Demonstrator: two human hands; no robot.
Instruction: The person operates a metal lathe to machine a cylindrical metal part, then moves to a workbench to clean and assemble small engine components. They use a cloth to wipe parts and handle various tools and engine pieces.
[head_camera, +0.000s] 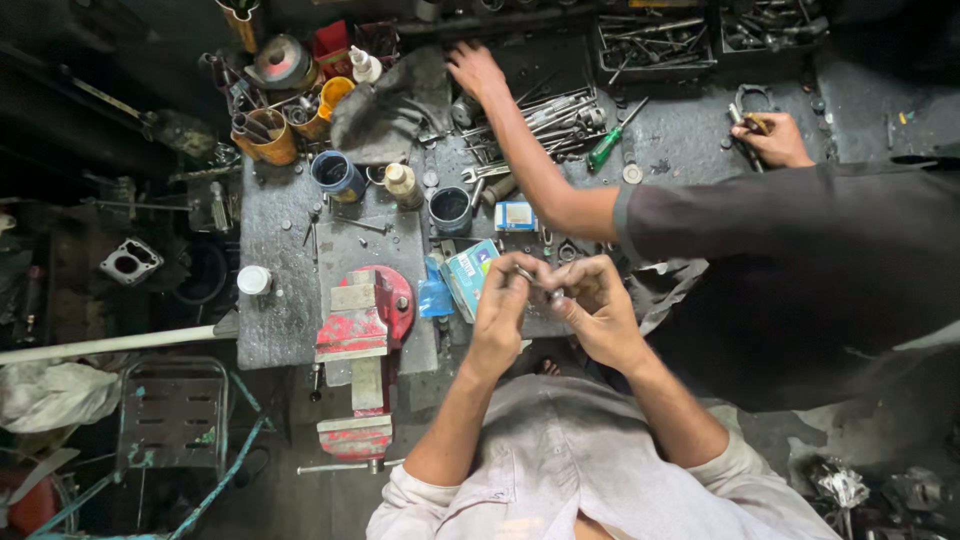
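A person's left hand (508, 300) and right hand (590, 305) pinch a small metal part (553, 295) between them above the bench (280, 330), work unfinished, red vise (360, 330) nearby, a co-worker's hand (473, 70) reaching into tools (545, 115) beyond

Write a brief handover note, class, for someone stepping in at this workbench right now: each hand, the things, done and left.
Left hand and right hand are raised together over the bench edge, fingertips pinching a small metal part; what it is cannot be told.
Red bench vise stands to the left, a teal box just beyond the hands.
A co-worker's hand reaches to the wrenches; their other hand holds a tool.
Done: part in hand. Left: cannot tell.
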